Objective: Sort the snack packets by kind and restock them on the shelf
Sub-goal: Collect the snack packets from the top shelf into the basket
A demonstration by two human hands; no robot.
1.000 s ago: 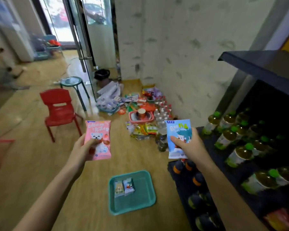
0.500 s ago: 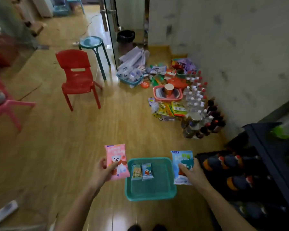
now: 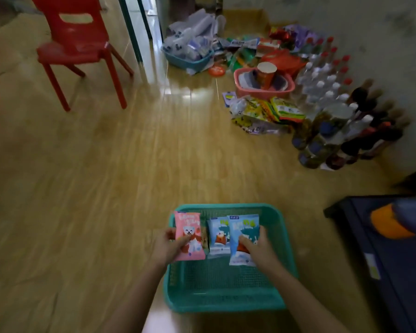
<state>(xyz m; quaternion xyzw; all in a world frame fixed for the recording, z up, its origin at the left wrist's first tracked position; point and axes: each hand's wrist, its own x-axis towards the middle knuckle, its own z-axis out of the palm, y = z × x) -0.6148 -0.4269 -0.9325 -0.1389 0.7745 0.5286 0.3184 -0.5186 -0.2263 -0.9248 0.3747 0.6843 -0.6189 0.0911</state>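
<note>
Dim, warm-tinted frame. Light comes in from the far side. It leaves a glare streak on the glossy floor (image 3: 106, 176) at far centre and another patch at the near edge. Shelf (image 3: 394, 272) near right is almost black. Motion blur overall: bottles (image 3: 334, 116) far right smeared, print on pink packet (image 3: 187, 227) and rightmost blue packet (image 3: 245, 227) soft. Red chair (image 3: 75, 44) leans at the far-left edge.

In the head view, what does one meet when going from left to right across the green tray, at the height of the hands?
left hand → pink packet → loose blue packet → held blue packet → right hand
</note>
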